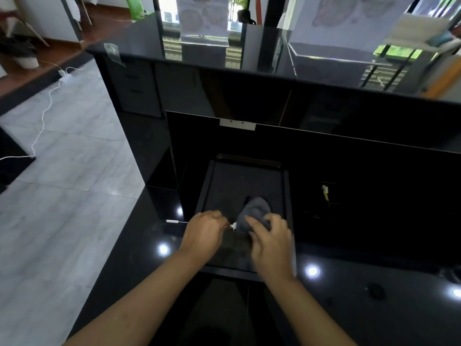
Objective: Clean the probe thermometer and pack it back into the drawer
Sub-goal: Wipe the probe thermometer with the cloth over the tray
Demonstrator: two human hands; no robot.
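Note:
A thin white probe thermometer (174, 221) lies level over the near left corner of a dark tray (207, 186). My left hand (203, 233) is closed around its middle, so only a white tip to the left and a small white end near the cloth show. My right hand (270, 242) grips a grey cloth (255, 212) bunched over the thermometer's right end. Both hands hover above the tray's near half. No drawer can be told apart in the dark counter front.
The tray rests on a glossy black counter (349, 283) with bright light reflections. A raised black partition (274, 138) stands behind it, topped by a glass shelf (249, 51). A small yellowish object (325, 192) sits to the tray's right. Tiled floor with a white cable (45, 113) lies left.

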